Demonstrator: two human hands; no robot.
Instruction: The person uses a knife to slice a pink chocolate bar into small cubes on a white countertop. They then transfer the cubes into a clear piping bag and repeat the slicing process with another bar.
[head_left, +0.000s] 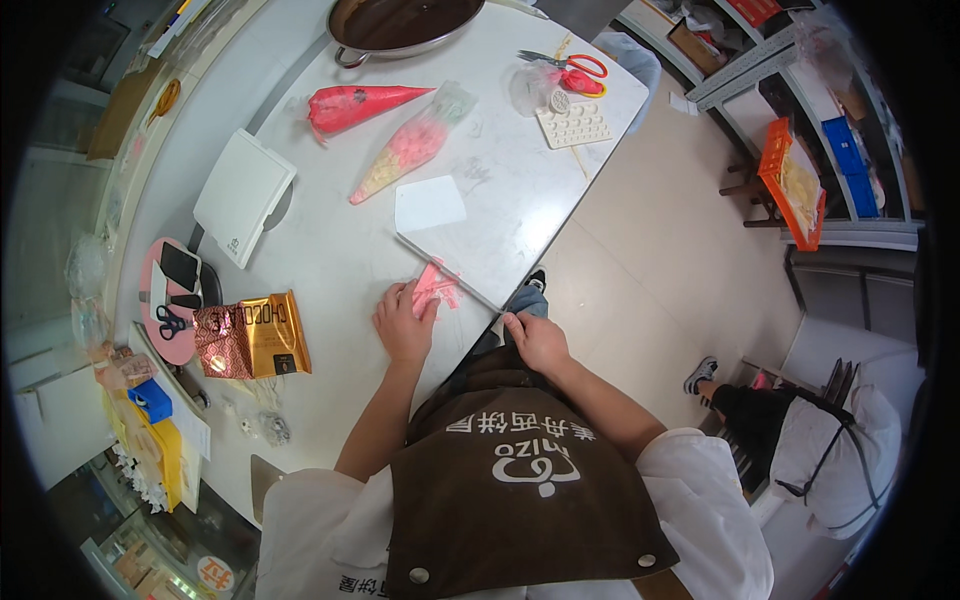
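My left hand (405, 322) rests on the worktop with its thumb and fingers around soft pink strips (444, 286), which lie in a small loose heap. My right hand (541, 342), at the table's front edge, grips the near end of a long thin metal blade (454, 271). Seen nearly edge-on, the blade slants across the white table, and its far part stands right beside the pink heap. The grip is hidden by my fingers. Just beyond the blade lies a whitish flat scraper or sheet (430, 203).
Farther back lie a red piping bag (360, 107), a pink-and-yellow piping bag (412, 150), a large pan (405, 30), red-handled scissors (585, 64) and a white mould (574, 126). Leftward are a white scale-like device (246, 196) and a gold chocolate packet (277, 335). Another person (757, 420) is at right.
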